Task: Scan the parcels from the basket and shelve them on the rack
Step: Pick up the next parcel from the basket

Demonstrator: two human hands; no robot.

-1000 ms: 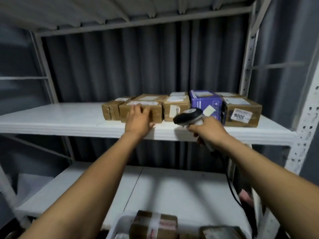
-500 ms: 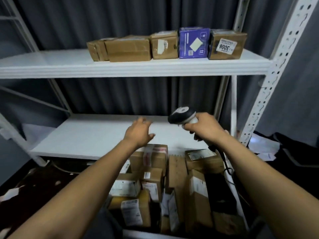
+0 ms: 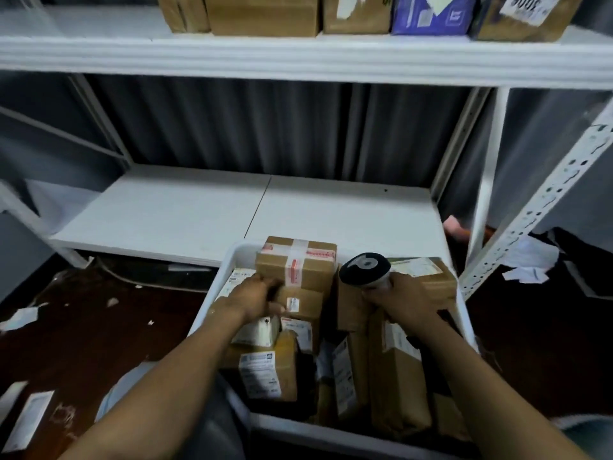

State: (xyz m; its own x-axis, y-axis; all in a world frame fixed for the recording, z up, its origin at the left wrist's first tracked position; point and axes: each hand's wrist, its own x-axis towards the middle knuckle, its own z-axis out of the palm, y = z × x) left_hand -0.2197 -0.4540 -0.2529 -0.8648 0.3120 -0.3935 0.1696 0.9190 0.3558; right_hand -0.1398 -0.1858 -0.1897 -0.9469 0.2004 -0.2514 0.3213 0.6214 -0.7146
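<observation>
Shelving done: on the upper shelf (image 3: 298, 58) I see a row of shelved parcels (image 3: 265, 14), brown ones with a blue box (image 3: 431, 11) among them, so I judge that part of the job is finished.
Lower shelf: the lower shelf (image 3: 185, 214) carries no parcel that I can see.
Basket: the basket (image 3: 232, 260) stands in front of the lower shelf and is crowded with parcels, standing and lying. By my reckoning most of the work is left.
Left hand: the left hand (image 3: 255, 300) is down in the basket. Its fingers look curled on the end of a small parcel (image 3: 300, 303) that lies just under a taped parcel (image 3: 295, 263). The picture is blurred, so I hold that loosely.
Right hand: the right hand (image 3: 404, 300) is clenched round the handle of the scanner (image 3: 365, 270), whose head is over the basket, near the small parcel.
Step now: I judge this to be the pick for the next scan; nothing is lifted clear yet.
Change: half a second ago the left hand was spread above the basket and touched nothing. A second ago it lay on a parcel on the upper shelf. The view has dropped from the shelf to the basket, and the scanner has come down with it.
</observation>
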